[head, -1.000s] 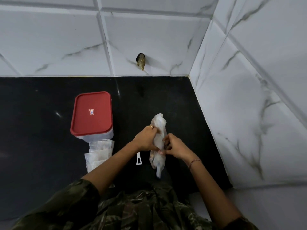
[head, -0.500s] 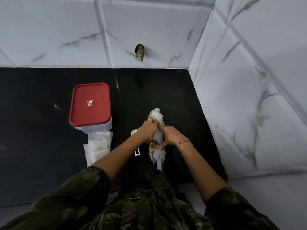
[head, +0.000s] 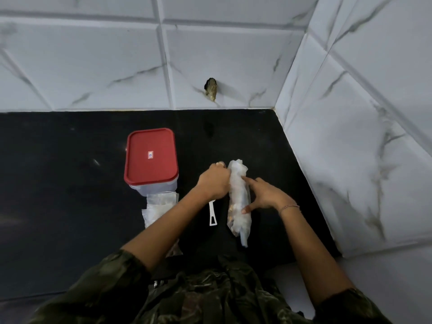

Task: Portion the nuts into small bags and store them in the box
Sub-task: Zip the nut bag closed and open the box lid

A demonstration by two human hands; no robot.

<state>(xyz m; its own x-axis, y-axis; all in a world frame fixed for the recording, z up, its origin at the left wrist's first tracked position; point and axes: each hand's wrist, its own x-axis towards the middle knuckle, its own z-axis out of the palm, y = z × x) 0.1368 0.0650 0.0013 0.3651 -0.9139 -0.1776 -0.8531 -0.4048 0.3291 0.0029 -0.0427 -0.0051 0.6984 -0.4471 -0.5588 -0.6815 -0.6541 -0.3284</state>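
A rolled clear plastic bag of nuts [head: 239, 202] lies lengthwise on the black counter [head: 70, 183]. My left hand [head: 214, 182] grips its upper left side with curled fingers. My right hand [head: 263, 195] rests against its right side, index finger stretched along the bag and thumb touching lower down. Left of them stands a clear box with a red lid [head: 150, 157], lid on. In front of the box lies a pile of small clear bags [head: 159, 205], partly hidden by my left forearm.
A white scoop handle [head: 212, 217] lies between my left wrist and the nut bag. White marble-look tiled walls close the counter at the back and right. A small dark fitting [head: 211, 88] sticks out of the back wall.
My right hand has loosened from a closed grip on the bag to straighter fingers laid along its side. The bag now lies longer and flatter on the counter. My left hand still holds it.
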